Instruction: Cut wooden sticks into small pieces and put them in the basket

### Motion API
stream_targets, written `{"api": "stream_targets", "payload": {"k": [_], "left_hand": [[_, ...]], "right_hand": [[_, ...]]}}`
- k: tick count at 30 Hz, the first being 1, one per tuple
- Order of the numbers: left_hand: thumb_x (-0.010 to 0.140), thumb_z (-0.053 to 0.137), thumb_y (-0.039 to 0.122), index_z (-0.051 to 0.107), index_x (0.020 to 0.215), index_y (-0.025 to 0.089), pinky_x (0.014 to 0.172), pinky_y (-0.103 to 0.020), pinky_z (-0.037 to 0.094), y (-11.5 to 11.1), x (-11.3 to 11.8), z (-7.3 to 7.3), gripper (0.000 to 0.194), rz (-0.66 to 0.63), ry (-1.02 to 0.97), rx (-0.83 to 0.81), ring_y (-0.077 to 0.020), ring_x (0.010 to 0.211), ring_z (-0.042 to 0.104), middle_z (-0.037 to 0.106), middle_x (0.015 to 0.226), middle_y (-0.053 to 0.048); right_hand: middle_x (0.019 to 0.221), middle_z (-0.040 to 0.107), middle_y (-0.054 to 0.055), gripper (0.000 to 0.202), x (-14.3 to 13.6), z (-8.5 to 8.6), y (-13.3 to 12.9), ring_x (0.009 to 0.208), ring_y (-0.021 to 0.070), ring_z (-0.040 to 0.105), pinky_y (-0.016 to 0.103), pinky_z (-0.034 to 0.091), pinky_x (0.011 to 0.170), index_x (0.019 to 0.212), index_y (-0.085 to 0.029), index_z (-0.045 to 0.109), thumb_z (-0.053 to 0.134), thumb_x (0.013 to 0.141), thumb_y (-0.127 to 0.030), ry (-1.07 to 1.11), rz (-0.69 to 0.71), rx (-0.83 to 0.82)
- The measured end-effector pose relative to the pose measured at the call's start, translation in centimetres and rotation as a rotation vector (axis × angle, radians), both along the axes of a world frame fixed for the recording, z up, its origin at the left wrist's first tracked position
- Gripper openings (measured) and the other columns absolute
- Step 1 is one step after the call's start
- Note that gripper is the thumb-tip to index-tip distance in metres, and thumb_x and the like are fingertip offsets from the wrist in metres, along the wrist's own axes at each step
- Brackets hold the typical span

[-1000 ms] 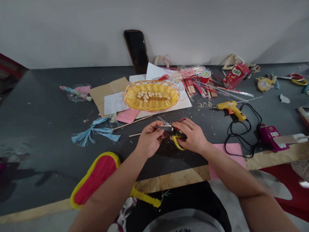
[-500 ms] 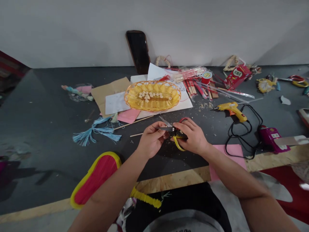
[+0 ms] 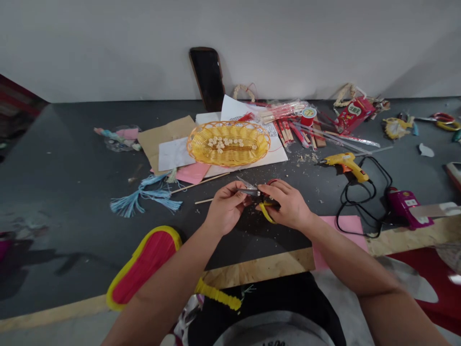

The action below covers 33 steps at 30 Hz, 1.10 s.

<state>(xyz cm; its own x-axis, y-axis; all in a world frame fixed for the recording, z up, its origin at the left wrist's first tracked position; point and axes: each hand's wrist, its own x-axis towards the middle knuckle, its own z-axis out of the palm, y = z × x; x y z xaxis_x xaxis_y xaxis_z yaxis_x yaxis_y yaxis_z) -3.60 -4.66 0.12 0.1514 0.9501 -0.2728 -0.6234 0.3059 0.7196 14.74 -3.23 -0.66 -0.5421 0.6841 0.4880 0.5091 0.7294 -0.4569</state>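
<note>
Scissors, blades parted, were gripped by right hand above surface near front edge, handles partly hidden, left hand curled at blades, any pinched piece could not be discerned.

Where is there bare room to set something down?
Mostly bare tabletop lies left of the blue tassel and red-and-yellow piece. It's crowded around the yellow basket and wrapped sticks; crumbs lie by the glue gun.
</note>
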Motion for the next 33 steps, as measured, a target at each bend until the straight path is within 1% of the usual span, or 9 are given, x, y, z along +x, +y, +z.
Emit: {"api": "stream_targets", "payload": {"k": [3,6,12,17,21,24,27,30,33], "left_hand": [[0.056,0.086,0.022,0.062,0.064,0.013,0.057,-0.021,0.039,0.01,0.00,-0.09,0.027,0.019,0.013,0.002,-0.0076,0.057,0.048,0.061,0.066,0.001],[0.055,0.086,0.024,0.062,0.063,0.014,0.057,-0.021,0.041,-0.01,-0.02,-0.20,0.028,0.019,0.025,0.001,-0.0084,0.058,0.049,0.061,0.066,0.000],[0.053,0.087,0.024,0.062,0.061,0.014,0.061,-0.021,0.044,0.12,-0.11,-0.30,0.029,0.030,0.041,-0.006,-0.0092,0.062,0.053,0.061,0.066,0.000],[0.051,0.088,0.024,0.063,0.062,0.014,0.061,-0.021,0.044,0.21,-0.22,-0.42,0.030,0.040,0.042,-0.023,-0.0090,0.062,0.054,0.061,0.066,0.001],[0.051,0.089,0.023,0.063,0.062,0.014,0.062,-0.021,0.045,0.22,-0.06,-0.41,0.029,0.047,0.015,-0.032,-0.0095,0.063,0.055,0.062,0.067,0.000],[0.054,0.087,0.021,0.064,0.063,0.014,0.059,-0.020,0.043,0.20,0.08,-0.27,0.026,0.047,-0.029,-0.023,-0.0078,0.060,0.052,0.062,0.066,0.001],[0.055,0.087,0.021,0.067,0.068,0.014,0.056,-0.020,0.041,0.17,0.12,-0.19,0.025,0.048,-0.051,-0.014,-0.0067,0.055,0.049,0.062,0.063,0.001],[0.053,0.087,0.020,0.068,0.070,0.015,0.056,-0.020,0.041,0.16,0.07,-0.26,0.026,0.049,-0.046,-0.012,-0.0072,0.055,0.050,0.063,0.065,0.001],[0.054,0.087,0.021,0.067,0.069,0.014,0.057,-0.021,0.041,0.18,-0.02,-0.39,0.025,0.040,-0.039,-0.002,-0.0073,0.055,0.050,0.064,0.066,0.000]], "right_hand": [[0.104,0.068,0.010,0.038,-0.02,0.01,-0.03,0.095,0.0230,0.061,0.037,0.054,0.085,0.118,-0.018,0.057,0.064,0.084,-0.033,0.003,-0.006,-0.021],[0.105,0.068,0.010,0.038,-0.05,0.01,-0.06,0.095,0.0228,0.061,0.036,0.054,0.085,0.117,-0.017,0.057,0.065,0.083,-0.032,0.007,-0.007,-0.026],[0.101,0.069,0.011,0.038,-0.05,-0.38,-0.02,0.093,0.0226,0.063,0.036,0.055,0.084,0.117,-0.016,0.058,0.065,0.083,-0.030,0.023,0.011,0.021],[0.100,0.069,0.011,0.038,-0.07,-0.62,-0.10,0.092,0.0222,0.064,0.036,0.055,0.083,0.119,-0.017,0.058,0.065,0.082,-0.027,0.014,0.015,0.021],[0.098,0.069,0.011,0.037,-0.19,-0.64,-0.15,0.090,0.0223,0.065,0.037,0.056,0.083,0.119,-0.017,0.058,0.064,0.084,-0.030,0.012,0.001,0.037],[0.099,0.069,0.011,0.038,-0.26,-0.72,-0.10,0.091,0.0224,0.065,0.036,0.056,0.083,0.119,-0.017,0.057,0.064,0.085,-0.031,0.029,-0.007,0.047],[0.101,0.069,0.011,0.039,-0.25,-0.82,-0.03,0.093,0.0227,0.064,0.037,0.055,0.085,0.120,-0.017,0.056,0.064,0.084,-0.028,0.039,-0.017,0.038],[0.100,0.068,0.012,0.040,-0.20,-0.85,-0.01,0.094,0.0232,0.064,0.038,0.055,0.086,0.120,-0.016,0.056,0.065,0.083,-0.026,0.035,-0.014,0.020],[0.100,0.068,0.011,0.039,-0.18,-0.76,-0.03,0.093,0.0230,0.063,0.037,0.054,0.086,0.120,-0.016,0.056,0.065,0.083,-0.027,0.033,-0.014,0.017]]}}
